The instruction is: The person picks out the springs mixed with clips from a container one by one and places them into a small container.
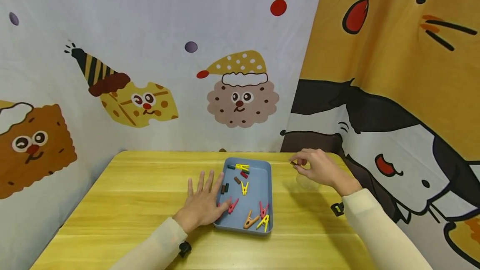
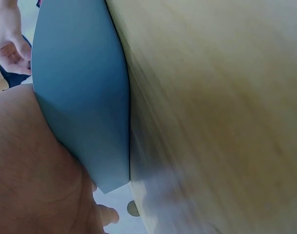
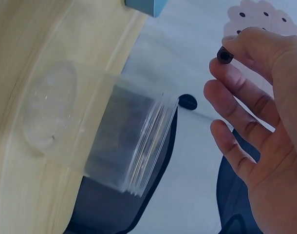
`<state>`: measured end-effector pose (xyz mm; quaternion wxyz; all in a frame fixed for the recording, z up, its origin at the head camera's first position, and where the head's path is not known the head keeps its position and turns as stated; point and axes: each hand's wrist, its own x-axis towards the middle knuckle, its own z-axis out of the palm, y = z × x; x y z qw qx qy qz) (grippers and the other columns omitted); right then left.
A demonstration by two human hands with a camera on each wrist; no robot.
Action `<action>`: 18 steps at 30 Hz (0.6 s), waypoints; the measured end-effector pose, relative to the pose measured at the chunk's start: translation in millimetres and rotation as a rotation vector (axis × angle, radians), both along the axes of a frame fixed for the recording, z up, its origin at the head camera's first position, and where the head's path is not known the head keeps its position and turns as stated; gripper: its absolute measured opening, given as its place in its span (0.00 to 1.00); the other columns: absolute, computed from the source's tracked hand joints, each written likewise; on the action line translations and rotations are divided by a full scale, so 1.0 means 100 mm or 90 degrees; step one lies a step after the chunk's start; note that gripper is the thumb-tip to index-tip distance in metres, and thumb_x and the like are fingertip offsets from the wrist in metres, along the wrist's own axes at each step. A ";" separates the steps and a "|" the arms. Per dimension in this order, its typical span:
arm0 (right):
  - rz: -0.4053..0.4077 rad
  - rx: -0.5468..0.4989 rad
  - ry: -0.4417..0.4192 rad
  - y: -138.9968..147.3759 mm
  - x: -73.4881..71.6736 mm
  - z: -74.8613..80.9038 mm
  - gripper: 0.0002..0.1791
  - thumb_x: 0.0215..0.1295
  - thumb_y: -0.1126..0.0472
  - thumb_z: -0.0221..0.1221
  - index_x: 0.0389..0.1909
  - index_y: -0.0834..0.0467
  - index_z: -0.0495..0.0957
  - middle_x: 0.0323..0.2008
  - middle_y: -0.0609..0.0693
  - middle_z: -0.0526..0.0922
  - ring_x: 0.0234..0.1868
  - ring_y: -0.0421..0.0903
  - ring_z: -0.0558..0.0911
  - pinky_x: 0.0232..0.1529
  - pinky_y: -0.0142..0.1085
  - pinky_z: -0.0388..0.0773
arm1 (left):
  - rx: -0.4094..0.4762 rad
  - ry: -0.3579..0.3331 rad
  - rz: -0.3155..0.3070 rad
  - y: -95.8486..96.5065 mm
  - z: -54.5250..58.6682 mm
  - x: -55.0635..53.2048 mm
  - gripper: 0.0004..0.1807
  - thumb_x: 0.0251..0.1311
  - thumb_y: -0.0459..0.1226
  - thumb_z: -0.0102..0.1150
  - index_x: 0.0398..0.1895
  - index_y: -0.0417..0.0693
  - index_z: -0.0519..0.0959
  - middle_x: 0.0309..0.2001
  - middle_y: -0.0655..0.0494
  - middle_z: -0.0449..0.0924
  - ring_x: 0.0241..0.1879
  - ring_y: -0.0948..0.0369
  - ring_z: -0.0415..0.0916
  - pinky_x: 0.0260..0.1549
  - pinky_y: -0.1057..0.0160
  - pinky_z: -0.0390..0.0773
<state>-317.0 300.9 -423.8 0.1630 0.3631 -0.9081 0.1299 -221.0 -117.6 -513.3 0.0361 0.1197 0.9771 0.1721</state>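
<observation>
And there's the small dark piece (image 3: 225, 55), up in the air, held by the right hand (image 1: 316, 166): the grip is pinched together on it, thumb against fingertip! Just below stands a clear jar (image 3: 119, 136), upright, mouth uncovered. No piece shows plainly inside, though the see-through wall makes it hard to be sure.

Across to the grey tray (image 1: 258, 184), and plenty is left: short green, red and brown pieces (image 1: 237, 180) toward the far end and the left side, and yellow, red and orange clothespins (image 1: 251, 220) scattered between and nearer. So one piece is out and in hand; by my reckoning this is early going.

At the tray's left side, the left hand (image 1: 204, 203) lies spread, fingers apart, pinching nothing, thumb over the rim. Beneath it all, the yellow wooden bench (image 1: 150, 195); behind, a cartoon-printed backdrop (image 1: 232, 20).
</observation>
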 end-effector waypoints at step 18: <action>-0.128 -0.001 -0.061 0.20 -0.08 -0.04 0.11 0.77 0.63 0.75 0.54 0.48 0.96 0.39 0.41 0.91 0.39 0.42 0.88 0.39 0.38 0.84 | -0.009 -0.002 0.005 0.02 0.01 0.01 0.54 0.84 0.70 0.53 1.00 0.58 0.48 0.98 0.41 0.45 0.97 0.32 0.39 0.88 0.15 0.36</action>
